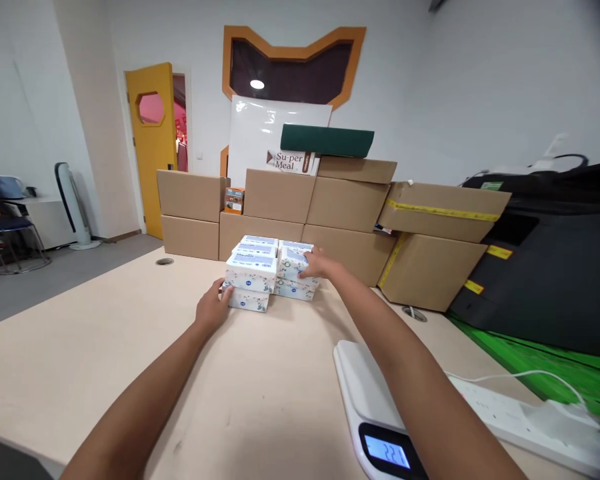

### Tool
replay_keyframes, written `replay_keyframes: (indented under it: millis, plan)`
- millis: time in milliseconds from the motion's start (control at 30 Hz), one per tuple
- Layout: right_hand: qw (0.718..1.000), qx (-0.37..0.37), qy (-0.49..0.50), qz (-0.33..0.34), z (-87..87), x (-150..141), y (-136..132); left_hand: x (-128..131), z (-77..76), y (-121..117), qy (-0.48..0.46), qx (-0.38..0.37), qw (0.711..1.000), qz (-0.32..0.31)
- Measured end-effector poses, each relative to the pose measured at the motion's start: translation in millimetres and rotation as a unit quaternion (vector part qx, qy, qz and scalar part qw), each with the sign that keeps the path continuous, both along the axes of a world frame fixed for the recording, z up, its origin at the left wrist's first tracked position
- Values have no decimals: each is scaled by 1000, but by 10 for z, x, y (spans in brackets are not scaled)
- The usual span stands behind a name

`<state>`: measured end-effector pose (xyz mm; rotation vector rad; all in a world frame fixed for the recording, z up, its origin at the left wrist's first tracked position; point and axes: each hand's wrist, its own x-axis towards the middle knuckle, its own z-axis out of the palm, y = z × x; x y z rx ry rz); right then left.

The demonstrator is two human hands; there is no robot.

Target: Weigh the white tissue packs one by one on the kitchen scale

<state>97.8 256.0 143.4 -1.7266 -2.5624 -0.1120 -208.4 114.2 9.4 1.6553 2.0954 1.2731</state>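
Several white tissue boxes (254,270) with blue labels stand stacked in a tight block at the far side of a pale wooden table (105,333). My left hand (213,308) rests against the front of the lower left box, its fingers curled on the box's edge. My right hand (318,265) reaches over and lies on the top right box (293,261), fingers bent over it. Both forearms stretch out from the near edge of the table.
A white kitchen scale (367,407) with a lit blue display stands near my right forearm. A white power strip (520,413) and cable lie at the right. Brown cardboard boxes (350,207) are piled behind the table. A yellow door (153,147) and chairs are at the left.
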Motion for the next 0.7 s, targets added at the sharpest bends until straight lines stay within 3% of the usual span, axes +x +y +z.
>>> replay_keyframes:
  millis: [433,600,700]
  plan:
    - [994,63,89,30,-308,215,48,18,-21,-15,-29,34,999,-14]
    - [983,130,119,43,-223,558,-67,-26,-89,62,-63,62,996,-30]
    - [966,189,167,62,-87,1007,-241,-80,-34,79,-19,189,982,5]
